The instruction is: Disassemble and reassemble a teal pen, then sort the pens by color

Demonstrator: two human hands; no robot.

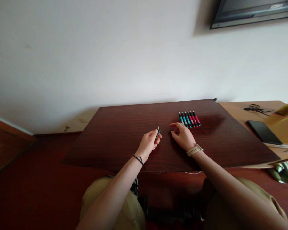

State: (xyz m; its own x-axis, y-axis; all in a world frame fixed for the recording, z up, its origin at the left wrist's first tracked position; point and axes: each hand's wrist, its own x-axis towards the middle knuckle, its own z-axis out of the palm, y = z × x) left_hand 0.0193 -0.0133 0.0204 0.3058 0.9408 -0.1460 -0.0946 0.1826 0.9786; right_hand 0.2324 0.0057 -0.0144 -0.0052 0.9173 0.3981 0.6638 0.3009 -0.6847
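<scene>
My left hand [148, 142] is closed around a small dark pen [158, 133], or part of one, with a thin pale tip pointing up and away. Most of its length is hidden by the fingers. My right hand [183, 136] hovers low over the table to the right, thumb and fingers apart, holding nothing I can see. Just beyond it lies a neat row of several pens [190, 119] with black ends, blue on the left and pink on the right. My right fingers partly cover the near end of the leftmost blue pens.
Both hands are over a dark brown wooden table [120, 127] against a white wall. A lighter desk [273, 107] adjoins on the right, bearing a black phone [264, 132], a coiled black cable [255, 108] and a yellow object [284, 115]. A screen [254, 12] hangs above.
</scene>
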